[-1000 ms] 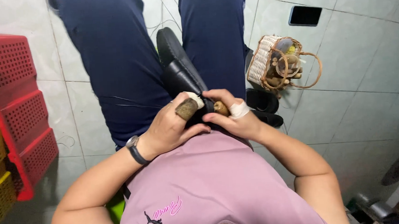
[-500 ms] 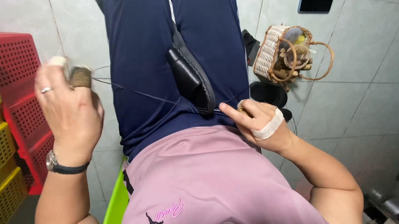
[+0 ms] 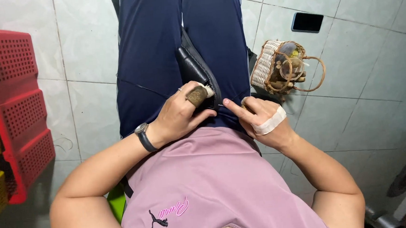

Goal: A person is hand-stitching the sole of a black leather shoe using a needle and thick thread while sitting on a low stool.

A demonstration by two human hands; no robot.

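The black leather piece [image 3: 196, 70] is pinched by the left hand [image 3: 180, 115]; the right hand [image 3: 259, 118], fingers together, holds something unclear; a fingertip could be pricked if the leather slips.

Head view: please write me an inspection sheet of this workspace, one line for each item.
Surface: pale tiled floor; work sits on the person's lap.
Job's things: black leather piece between the knees; brown thimble-like cover on a left finger.
Clutter: wicker basket, dark phone.
Grips: left hand on the leather; right hand, bandaged, pinches at its edge.
Cables: thin thread, hard to trace.
Surroundings: red and yellow crates.
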